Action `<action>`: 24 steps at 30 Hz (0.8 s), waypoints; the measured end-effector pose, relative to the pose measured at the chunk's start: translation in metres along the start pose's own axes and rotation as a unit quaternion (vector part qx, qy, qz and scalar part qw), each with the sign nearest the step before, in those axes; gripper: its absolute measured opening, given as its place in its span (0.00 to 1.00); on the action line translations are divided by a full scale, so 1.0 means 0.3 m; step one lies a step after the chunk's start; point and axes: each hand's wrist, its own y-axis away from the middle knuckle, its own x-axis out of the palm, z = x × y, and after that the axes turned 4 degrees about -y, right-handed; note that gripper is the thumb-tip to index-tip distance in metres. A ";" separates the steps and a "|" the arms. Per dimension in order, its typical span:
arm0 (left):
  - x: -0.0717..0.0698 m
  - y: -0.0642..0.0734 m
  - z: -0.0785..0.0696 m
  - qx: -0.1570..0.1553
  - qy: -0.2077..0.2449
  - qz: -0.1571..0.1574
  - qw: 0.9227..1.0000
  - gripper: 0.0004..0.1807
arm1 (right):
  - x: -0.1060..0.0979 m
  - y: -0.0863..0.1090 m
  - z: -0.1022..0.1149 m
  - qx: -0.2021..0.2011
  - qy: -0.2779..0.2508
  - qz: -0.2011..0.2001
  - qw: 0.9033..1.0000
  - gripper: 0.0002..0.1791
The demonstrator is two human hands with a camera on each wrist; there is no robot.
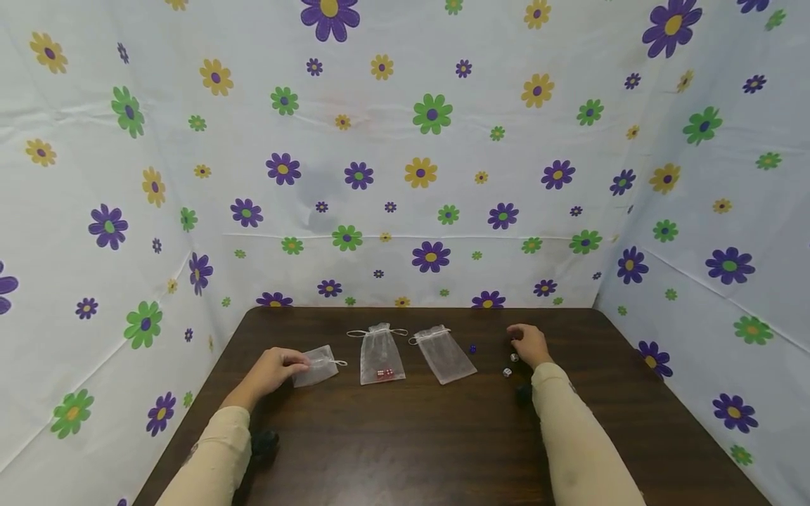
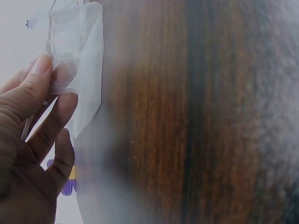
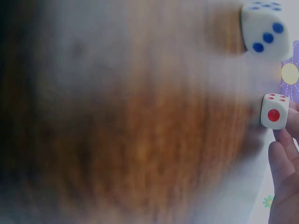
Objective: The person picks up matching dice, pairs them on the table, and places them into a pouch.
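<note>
At the table's left, my left hand (image 1: 275,369) pinches a small sheer white drawstring bag (image 1: 320,367). In the left wrist view, thumb and fingers grip the bag (image 2: 74,60) near its drawstring. My right hand (image 1: 531,344) is low over the table at the right, fingers bent. Something small and dark shows near its fingertips; whether they hold it is unclear. Beside this hand lie a white die (image 1: 508,372) and another white die (image 1: 515,357). The right wrist view shows a die with blue pips (image 3: 266,32) and a die with a red pip (image 3: 274,112), partly covering the fingers.
A second sheer bag (image 1: 378,351) lies mid-table with red dice (image 1: 384,374) inside. To its right is a third sheer bag (image 1: 446,355), lying flat. A blue die (image 1: 472,348) is beside that one. Flower-print cloth (image 1: 380,176) walls the brown table (image 1: 405,436) on three sides.
</note>
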 end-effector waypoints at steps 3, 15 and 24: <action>0.004 0.001 0.001 -0.008 0.002 0.001 1.000 0.04 | 0.002 -0.002 -0.002 0.006 0.006 0.010 1.000 0.16; 0.007 0.004 -0.004 -0.005 0.000 -0.005 1.000 0.03 | 0.003 0.002 0.016 0.015 0.002 0.011 1.000 0.13; -0.003 0.012 0.000 -0.004 -0.002 -0.005 1.000 0.04 | 0.016 -0.012 0.074 -0.004 -0.004 0.016 1.000 0.14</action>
